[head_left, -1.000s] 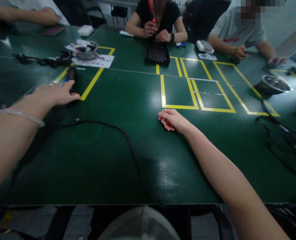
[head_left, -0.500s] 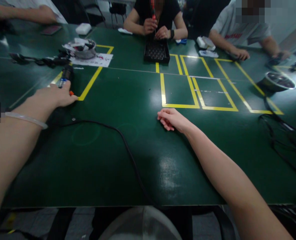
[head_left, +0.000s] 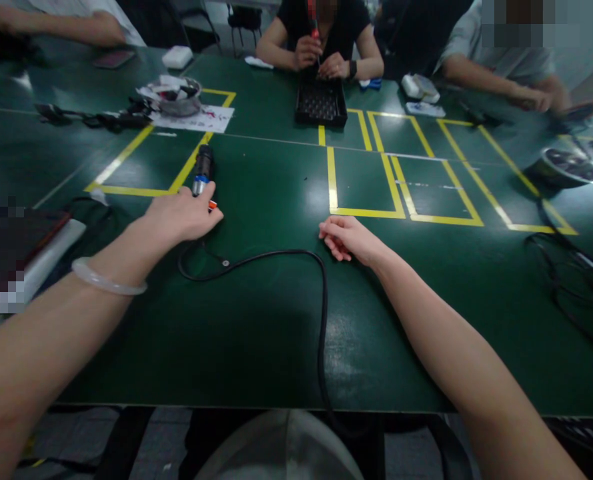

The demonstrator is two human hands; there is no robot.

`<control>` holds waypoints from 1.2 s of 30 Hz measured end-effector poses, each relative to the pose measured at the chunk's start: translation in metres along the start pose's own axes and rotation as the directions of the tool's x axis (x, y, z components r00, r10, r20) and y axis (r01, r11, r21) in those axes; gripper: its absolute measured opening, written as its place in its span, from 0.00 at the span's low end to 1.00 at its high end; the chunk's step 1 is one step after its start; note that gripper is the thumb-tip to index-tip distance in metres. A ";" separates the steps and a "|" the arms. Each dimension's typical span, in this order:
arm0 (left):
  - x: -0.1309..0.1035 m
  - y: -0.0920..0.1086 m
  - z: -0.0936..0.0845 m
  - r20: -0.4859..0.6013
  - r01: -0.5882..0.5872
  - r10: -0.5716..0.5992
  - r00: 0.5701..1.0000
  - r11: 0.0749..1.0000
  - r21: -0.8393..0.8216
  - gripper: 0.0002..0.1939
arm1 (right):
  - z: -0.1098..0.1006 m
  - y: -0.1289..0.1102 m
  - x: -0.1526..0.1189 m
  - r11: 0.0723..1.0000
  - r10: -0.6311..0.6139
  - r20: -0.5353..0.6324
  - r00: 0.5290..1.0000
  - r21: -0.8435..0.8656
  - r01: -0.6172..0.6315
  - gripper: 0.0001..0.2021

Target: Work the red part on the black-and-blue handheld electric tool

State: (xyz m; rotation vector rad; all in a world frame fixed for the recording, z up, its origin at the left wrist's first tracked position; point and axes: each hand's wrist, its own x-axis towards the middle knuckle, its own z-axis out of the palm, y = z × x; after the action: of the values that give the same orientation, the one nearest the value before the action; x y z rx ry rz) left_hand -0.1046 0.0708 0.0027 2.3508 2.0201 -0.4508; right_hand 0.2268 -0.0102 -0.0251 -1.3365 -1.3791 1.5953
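My left hand (head_left: 183,213) is closed around a black cylindrical corded tool (head_left: 203,163) with a blue ring, a silver band and a bit of orange near the thumb. Its black end points away from me, and my palm hides the rest. A black cable (head_left: 276,253) winds from under that hand across the table to the front edge. My right hand (head_left: 343,237) rests on the green table (head_left: 256,333) with its fingers curled in, and nothing shows in them. It lies just in front of a yellow tape rectangle (head_left: 366,213).
Across the table a person holds a red-handled tool (head_left: 315,33) over a black tray (head_left: 321,107). A metal bowl (head_left: 189,103) stands back left on paper, another bowl (head_left: 571,167) at the right. More cables (head_left: 551,257) lie right, and a dark object (head_left: 21,230) left.
My left hand has moved to the right with the tool, out of the left tape rectangle's middle. The cable's bend has shifted right. My right hand stays in place.
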 end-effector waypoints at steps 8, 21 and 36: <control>-0.042 0.105 -0.017 -0.071 -0.180 0.182 0.981 0.983 0.036 0.35 | 0.006 0.009 0.009 0.962 -0.235 -0.090 0.968 -0.165 0.218 0.16; -0.051 0.158 -0.021 -0.100 -0.386 0.377 0.921 0.917 -0.097 0.40 | 0.013 0.004 0.006 0.927 -0.181 -0.037 0.983 -0.339 0.158 0.15; -0.004 0.122 0.001 -0.256 -0.467 0.394 0.883 0.669 -0.578 0.27 | 0.011 -0.001 -0.008 0.999 0.044 0.001 0.999 0.031 -0.044 0.09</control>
State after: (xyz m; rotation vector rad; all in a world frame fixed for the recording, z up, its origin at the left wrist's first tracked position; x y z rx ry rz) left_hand 0.0130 0.0462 -0.0194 2.2930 1.2485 0.3384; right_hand 0.2184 -0.0211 -0.0229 -1.3574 -1.3287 1.6391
